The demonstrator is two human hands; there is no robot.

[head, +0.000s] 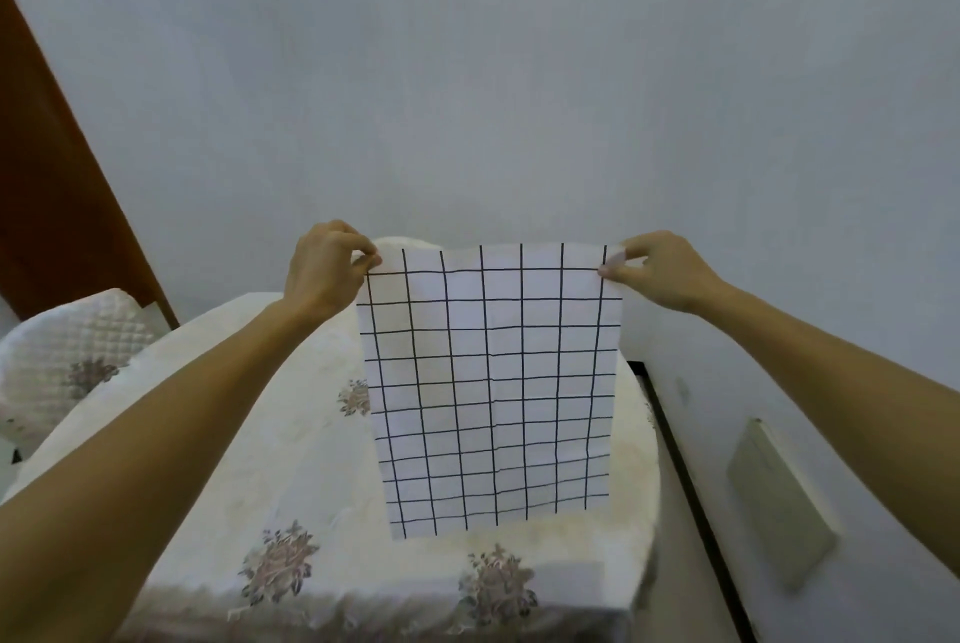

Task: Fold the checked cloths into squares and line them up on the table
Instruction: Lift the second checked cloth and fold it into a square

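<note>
The checked cloth (493, 382) hangs open in front of me, a white sheet with a black grid, held up by its two top corners over the right half of the worktop (249, 445). Its lower hem dangles toward the near edge, and I cannot tell whether it touches the surface. It drapes flat with only faint creases, so I judge it light, thin and soft, with no stiffness of its own. It will sag wherever I let go, so the corners are the places to hold it. My left hand (332, 273) pinches the top left corner between thumb and fingertips, and my right hand (662, 273) pinches the top right corner the same way. The worktop wears a cream cover (208, 502) with flower sprigs. Beyond its left edge stands a quilted chair back (72, 341), and behind that a brown door (47, 185). A pale wall plate (779, 502) sits past the right edge.
</note>
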